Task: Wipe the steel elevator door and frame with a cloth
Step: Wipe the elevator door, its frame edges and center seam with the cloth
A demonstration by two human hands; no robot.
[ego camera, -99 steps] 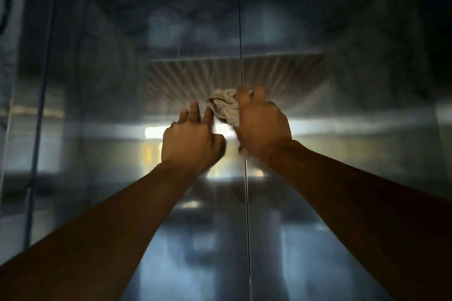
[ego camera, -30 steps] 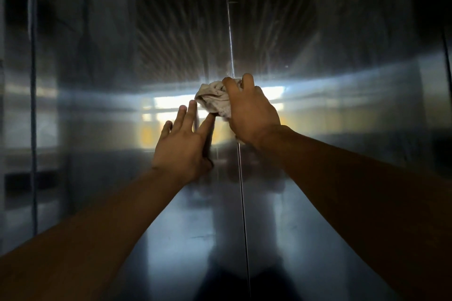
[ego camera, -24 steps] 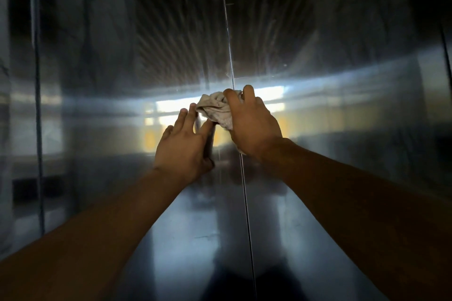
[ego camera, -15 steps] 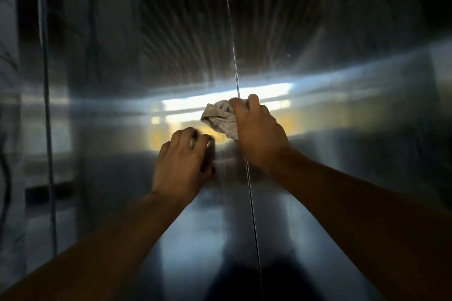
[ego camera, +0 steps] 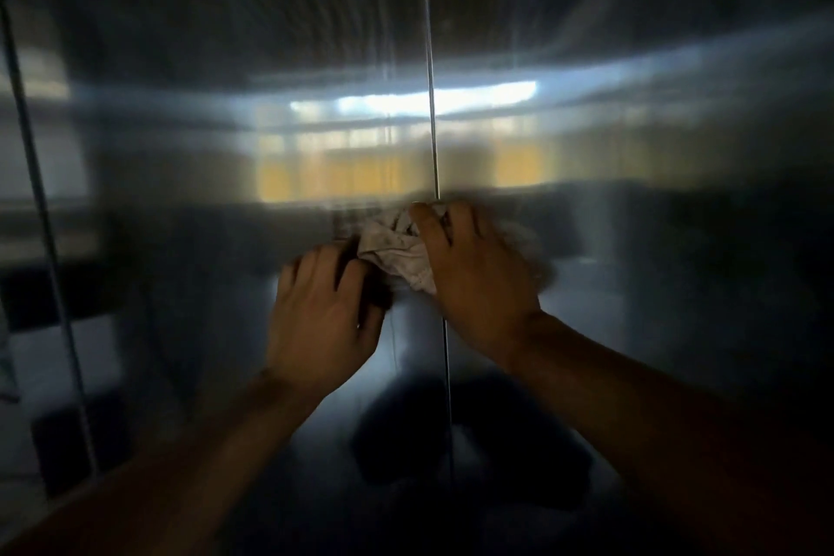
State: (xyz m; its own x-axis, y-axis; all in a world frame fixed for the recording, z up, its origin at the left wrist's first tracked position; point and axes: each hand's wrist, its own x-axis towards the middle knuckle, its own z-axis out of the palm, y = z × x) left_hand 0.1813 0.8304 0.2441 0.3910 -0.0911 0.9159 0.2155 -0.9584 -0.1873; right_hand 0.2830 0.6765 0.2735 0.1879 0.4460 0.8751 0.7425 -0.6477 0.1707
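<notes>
The steel elevator door [ego camera: 632, 239] fills the view, its two leaves meeting at a thin centre seam [ego camera: 432, 140] that runs straight up and down; that seam is the landmark for everything else. The cloth [ego camera: 397, 251] is a crumpled pale wad pressed against the door just left of the seam, with a blurred fringe of it showing on the seam's right side beyond the knuckles. Its long axis is slanted, from a bunched upper end touching the seam down to a lower corner that points down and slightly toward the seam. The right hand [ego camera: 474, 280] lies across the seam, its fingers curled over the upper end of the cloth and the thumb closing on the wad from the left, so the cloth is gripped and held to the steel. The left hand [ego camera: 322, 316] is left of the seam and slightly lower than the cloth, its fingers [ego camera: 311, 269] bent at the knuckles and lying close together against the left leaf, the fingertips beside the cloth's left edge; motion blur hides whether they touch it. Both forearms reach up from the bottom of the view. Far left of the seam a second thin vertical line [ego camera: 40, 212] marks the edge of the left leaf, where the frame [ego camera: 13, 330] begins.
</notes>
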